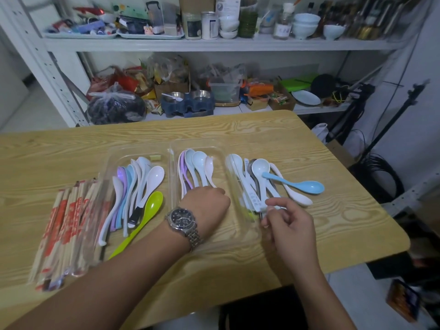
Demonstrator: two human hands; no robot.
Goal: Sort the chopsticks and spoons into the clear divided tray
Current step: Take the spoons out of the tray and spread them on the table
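Note:
A clear divided tray (175,163) lies mid-table, and its left compartment holds several pastel spoons (197,167). My left hand (206,206), with a wristwatch, is curled over the handles of those spoons; its fingertips are hidden. Along the tray's right side lies a pile of white, metal and blue spoons (260,167) with a white printed wrapper. My right hand (288,222) pinches a handle end at the near side of that pile. More spoons (140,186), one of them green, lie in a clear container on the left. Wrapped chopsticks (69,222) are stacked at the far left.
The wooden table (333,222) has its near edge just under my forearms and a rounded right corner. Behind it stands a white shelf unit (214,45) packed with bowls, jars and bags. Tripod legs and cables stand on the right.

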